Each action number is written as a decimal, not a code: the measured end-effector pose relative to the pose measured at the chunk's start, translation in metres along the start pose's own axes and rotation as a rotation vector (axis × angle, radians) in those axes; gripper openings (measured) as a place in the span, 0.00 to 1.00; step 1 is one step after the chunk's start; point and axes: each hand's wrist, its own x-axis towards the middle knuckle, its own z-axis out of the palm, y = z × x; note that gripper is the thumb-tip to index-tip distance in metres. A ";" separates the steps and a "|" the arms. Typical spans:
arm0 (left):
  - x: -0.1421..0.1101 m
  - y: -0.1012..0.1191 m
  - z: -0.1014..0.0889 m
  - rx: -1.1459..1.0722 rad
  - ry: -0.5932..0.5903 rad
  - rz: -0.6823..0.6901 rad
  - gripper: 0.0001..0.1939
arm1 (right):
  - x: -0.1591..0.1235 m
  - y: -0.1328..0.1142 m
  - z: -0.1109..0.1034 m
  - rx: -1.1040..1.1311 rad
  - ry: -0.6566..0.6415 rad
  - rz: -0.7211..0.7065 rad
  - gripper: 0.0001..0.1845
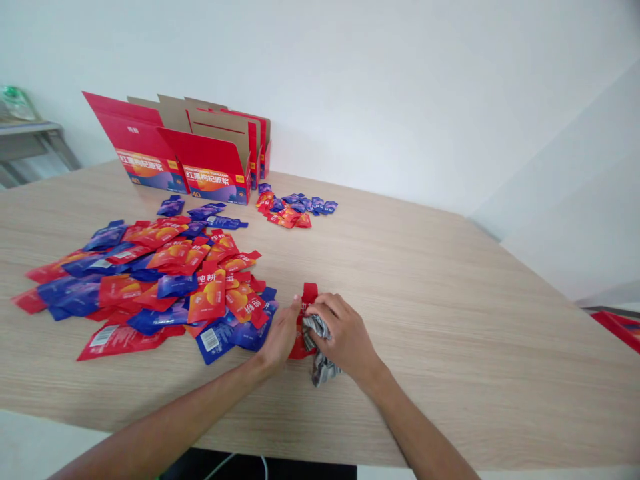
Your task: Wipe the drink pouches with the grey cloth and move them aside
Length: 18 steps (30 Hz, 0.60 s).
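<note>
Red pouch (299, 348): long axis apparently fore-aft, tab (310, 291) away.

The person's left hand (281, 335) and right hand (346, 335), near the middle of the frame, are bare. The left forearm (175, 417) and right forearm (417, 417) are bare too, slender and smooth. A black area (313, 469) with a thin pale cord (265, 468) shows at bottom centre; whether it is clothing is unclear.
</note>
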 end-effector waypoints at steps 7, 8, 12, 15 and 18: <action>0.002 0.021 0.000 -0.313 0.012 -0.154 0.33 | -0.002 -0.011 0.008 -0.014 -0.180 -0.171 0.11; 0.003 0.022 0.000 -0.339 0.017 -0.172 0.32 | -0.002 -0.010 0.008 -0.005 -0.171 -0.175 0.11; 0.008 0.014 -0.004 -0.459 0.038 -0.271 0.29 | -0.002 -0.002 0.003 0.086 -0.065 -0.136 0.08; 0.014 0.007 -0.010 -0.533 0.037 -0.372 0.29 | -0.001 0.001 -0.003 0.270 0.083 -0.040 0.07; 0.016 0.009 -0.013 -0.587 -0.027 -0.433 0.25 | 0.002 0.004 -0.009 0.484 0.229 0.099 0.06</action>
